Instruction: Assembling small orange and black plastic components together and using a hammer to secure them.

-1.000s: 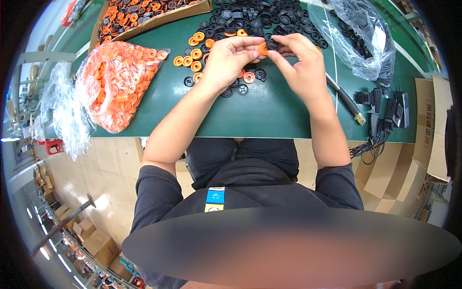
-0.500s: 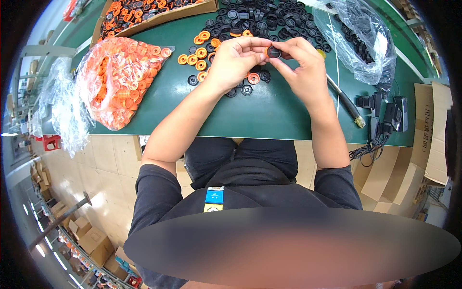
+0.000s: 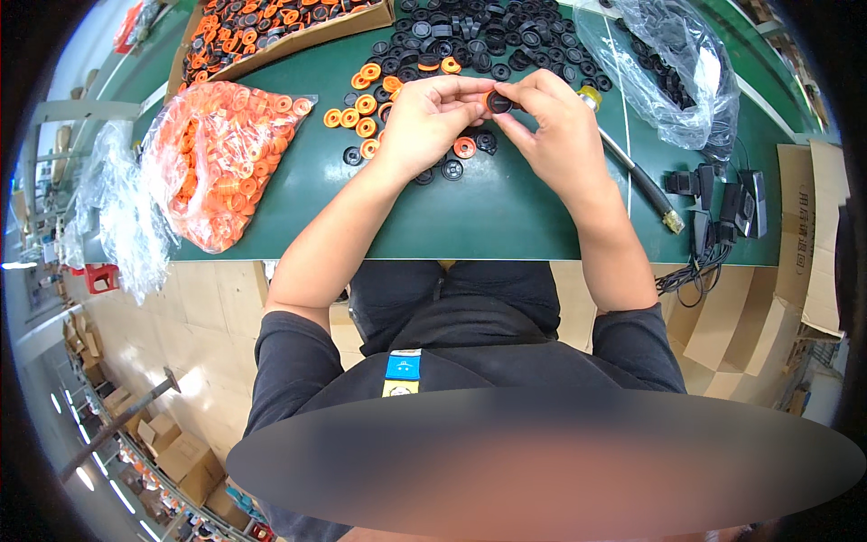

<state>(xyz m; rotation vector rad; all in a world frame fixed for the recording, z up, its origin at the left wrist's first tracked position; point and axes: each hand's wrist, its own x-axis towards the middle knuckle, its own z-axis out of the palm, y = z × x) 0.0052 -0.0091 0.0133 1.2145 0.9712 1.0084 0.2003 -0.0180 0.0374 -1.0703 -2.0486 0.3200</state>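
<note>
Between my two hands I hold a small round plastic wheel [image 3: 498, 103], black with an orange rim showing on its left side. My left hand [image 3: 432, 117] pinches it from the left, fingers closed. From the right, the thumb and fingertips of my right hand [image 3: 553, 122] grip its black part. Just left of my left hand lie loose orange rings [image 3: 366, 105]. An orange ring [image 3: 464, 147] and black discs [image 3: 452, 170] lie below my hands. Beyond them spreads a pile of black discs [image 3: 488, 32].
A clear bag of orange rings [image 3: 221, 167] lies at left, beside crumpled clear plastic [image 3: 131, 217]. A cardboard box [image 3: 298, 41] of orange and black parts stands behind it. At right are a clear bag with black parts [image 3: 673, 81], a black-handled tool [image 3: 646, 185] and black cabled devices [image 3: 722, 208].
My view has shifted slightly, so the table things sit a little further left. Both hands keep their pinch on the wheel, with small finger movements.
</note>
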